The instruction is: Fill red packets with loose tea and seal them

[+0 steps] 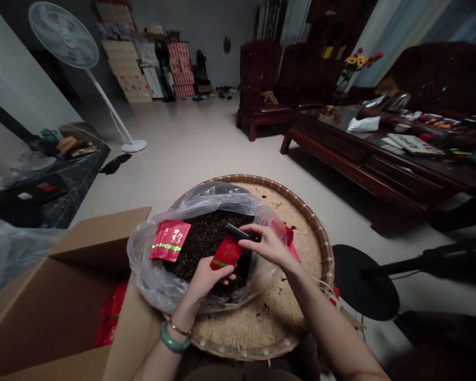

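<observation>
My left hand holds a small red packet with a green stripe by its lower end, thumb on its front. My right hand grips a small black handheld tool at the packet's upper edge; whether its jaws are closed on the packet I cannot tell. Both hands are over an open clear plastic bag full of dark loose tea leaves. A fanned stack of matching red packets lies on the bag's left side. The bag sits on a round woven bamboo tray.
At the left stands an open cardboard box with red packets inside. More red material lies by the tray's right side. A black round base is to the right. Farther off are a white fan and a dark wooden table.
</observation>
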{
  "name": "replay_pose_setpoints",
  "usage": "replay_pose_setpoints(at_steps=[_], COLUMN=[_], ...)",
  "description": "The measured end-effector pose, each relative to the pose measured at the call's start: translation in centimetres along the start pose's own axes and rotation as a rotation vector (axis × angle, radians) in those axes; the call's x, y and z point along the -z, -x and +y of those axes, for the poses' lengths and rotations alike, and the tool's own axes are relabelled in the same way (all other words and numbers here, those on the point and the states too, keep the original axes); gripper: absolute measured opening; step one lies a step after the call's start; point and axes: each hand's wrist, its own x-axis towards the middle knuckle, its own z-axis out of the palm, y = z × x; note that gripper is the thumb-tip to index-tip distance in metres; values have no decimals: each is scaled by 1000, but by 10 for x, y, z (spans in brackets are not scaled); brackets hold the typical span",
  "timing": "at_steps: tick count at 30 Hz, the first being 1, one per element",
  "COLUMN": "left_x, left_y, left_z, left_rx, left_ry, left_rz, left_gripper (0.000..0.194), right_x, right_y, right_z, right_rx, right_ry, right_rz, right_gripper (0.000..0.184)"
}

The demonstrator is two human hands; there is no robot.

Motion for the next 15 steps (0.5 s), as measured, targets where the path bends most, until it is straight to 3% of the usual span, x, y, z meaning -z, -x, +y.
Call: replay_pose_setpoints(at_steps=[5, 8, 11, 13, 15], left_x=[0, 1, 0, -2, -6], left_y=[2, 3, 3, 3, 2], left_z=[0, -1, -3, -4, -5], left_rx=[30, 28, 22, 26, 36], left_ry=[29, 41, 43, 38, 21], left_rz=[24, 36, 49, 59, 76], left_gripper=[44, 46, 46, 48, 51], right_x=[6, 3, -1, -3, -7], right_y=[-4, -10, -12, -10, -5], right_z=[19, 45, 60, 57, 47], right_rx=[-36, -42, -47, -30, 15], right_ry=[-20, 224, 432, 439, 292], right_rz=[117, 187, 150, 212, 294], right_gripper=[45, 48, 54, 48, 33])
